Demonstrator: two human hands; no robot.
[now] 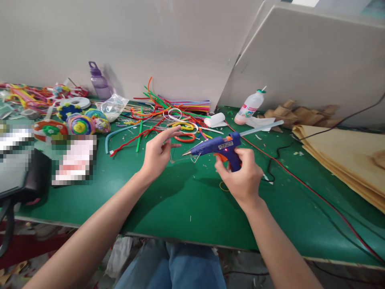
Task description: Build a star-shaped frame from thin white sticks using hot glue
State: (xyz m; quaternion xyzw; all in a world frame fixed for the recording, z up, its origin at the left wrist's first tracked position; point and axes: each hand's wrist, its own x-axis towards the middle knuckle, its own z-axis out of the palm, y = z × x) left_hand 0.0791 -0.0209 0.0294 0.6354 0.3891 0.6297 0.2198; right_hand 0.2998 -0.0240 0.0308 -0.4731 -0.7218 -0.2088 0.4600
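Note:
My right hand [243, 172] is wrapped round the handle of a blue hot glue gun [215, 146] with an orange trigger. A small red light shows on its side, and a translucent glue stick [261, 127] juts from its back. The metal nozzle points left toward my left hand [159, 150]. That hand is raised above the table, its index finger stretched out and apart from the thumb. A thin clear strand [180, 159] hangs between its fingers and the nozzle. Just behind the fingers lies a white ring [192, 125]. A small yellowish ring [224, 186] rests below the gun.
Pipe cleaners [156, 106] lie heaped at the back of the green table [186, 200]. Colourful round crafts [80, 123] and a purple bottle [100, 82] stand left. To the right are a plastic bottle [250, 106], brown paper [345, 160] and a red cable [300, 182].

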